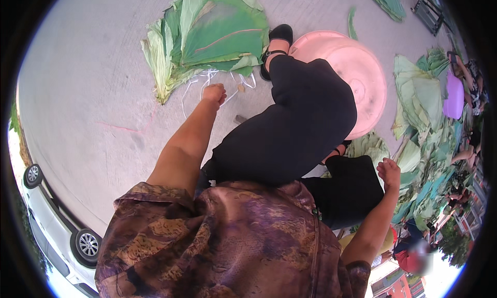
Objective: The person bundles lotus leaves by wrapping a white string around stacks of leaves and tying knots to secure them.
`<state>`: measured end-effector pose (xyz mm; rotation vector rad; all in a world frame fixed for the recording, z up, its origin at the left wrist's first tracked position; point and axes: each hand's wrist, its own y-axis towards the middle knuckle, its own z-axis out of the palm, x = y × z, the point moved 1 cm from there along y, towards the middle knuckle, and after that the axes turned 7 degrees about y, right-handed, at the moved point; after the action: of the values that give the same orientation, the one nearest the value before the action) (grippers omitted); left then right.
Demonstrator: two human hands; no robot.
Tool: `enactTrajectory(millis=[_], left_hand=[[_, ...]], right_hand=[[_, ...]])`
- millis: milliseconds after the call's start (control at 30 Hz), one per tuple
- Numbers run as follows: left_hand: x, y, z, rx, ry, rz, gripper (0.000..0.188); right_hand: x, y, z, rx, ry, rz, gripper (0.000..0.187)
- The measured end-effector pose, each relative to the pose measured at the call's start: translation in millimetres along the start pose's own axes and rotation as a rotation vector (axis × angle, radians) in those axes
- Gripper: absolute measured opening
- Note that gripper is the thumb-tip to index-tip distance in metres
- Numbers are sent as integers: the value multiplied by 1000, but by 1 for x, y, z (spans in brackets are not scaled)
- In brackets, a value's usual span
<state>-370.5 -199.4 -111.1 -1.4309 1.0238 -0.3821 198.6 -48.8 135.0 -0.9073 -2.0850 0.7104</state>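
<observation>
My left hand (215, 94) is closed, its fingers curled in, with nothing visible in them. Just beyond it, loops of white string (209, 76) lie on the ground by a stack of large green leaves (220, 36), which look like lotus leaves folded and fanned out. Out to the right, my right hand (389, 172) also has curled fingers and shows nothing in its grip. It is beside my dark trousers (295, 122), nearest to loose pale-green leaves (409, 155). A pink round plastic tub (370, 73), apparently upside down, stands past my knee, partly hidden by my leg.
More leaves (419, 91) lie heaped along the right, with a purple plastic object (453, 96) among them. Other people (468, 85) are at the right rim. A dark metal frame (429, 10) stands at the far right. A white car (57, 236) is parked at the left.
</observation>
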Motion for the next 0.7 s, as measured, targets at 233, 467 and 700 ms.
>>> enactTrajectory(millis=[233,467,700], left_hand=[[14,13,43,114,586,417,28],[-5,-31,101,136,1692,574,33],[-4,-21,112,215,1791,462,39]], right_hand=[[-1,7,7,19,-40,63,25],[0,11,9,11,-55,113,25],[4,12,10,28,-62,94,28]])
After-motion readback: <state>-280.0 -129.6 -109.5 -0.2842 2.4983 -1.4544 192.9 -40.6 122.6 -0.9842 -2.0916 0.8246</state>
